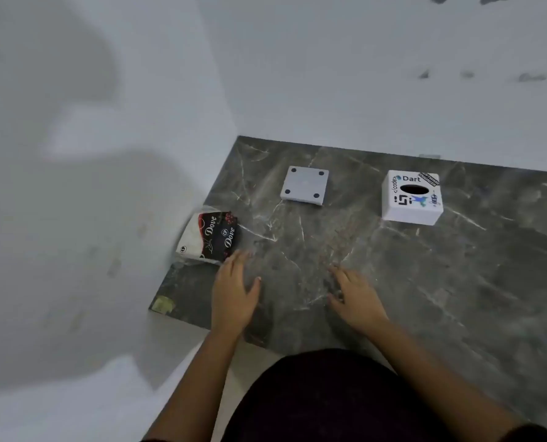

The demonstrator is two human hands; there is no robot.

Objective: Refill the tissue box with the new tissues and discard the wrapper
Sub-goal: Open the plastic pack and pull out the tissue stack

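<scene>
Head view: two hands, left hand (233,291) and right hand (356,296), fingers spread, empty; one tissue pack (210,237), one tissue box (411,196).

Dark marble slab (457,282) fills right and near scene. White walls (361,74) at left and far. Yellowish tape patch (162,304) on slab's near-left corner. Dark marks (532,77) on far wall, right.

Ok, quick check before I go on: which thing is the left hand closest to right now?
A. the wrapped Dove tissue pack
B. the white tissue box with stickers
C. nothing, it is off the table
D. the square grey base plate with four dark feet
A: the left hand lies open on the dark marble table, fingertips right beside the Dove tissue pack; the other items sit farther away.
</scene>
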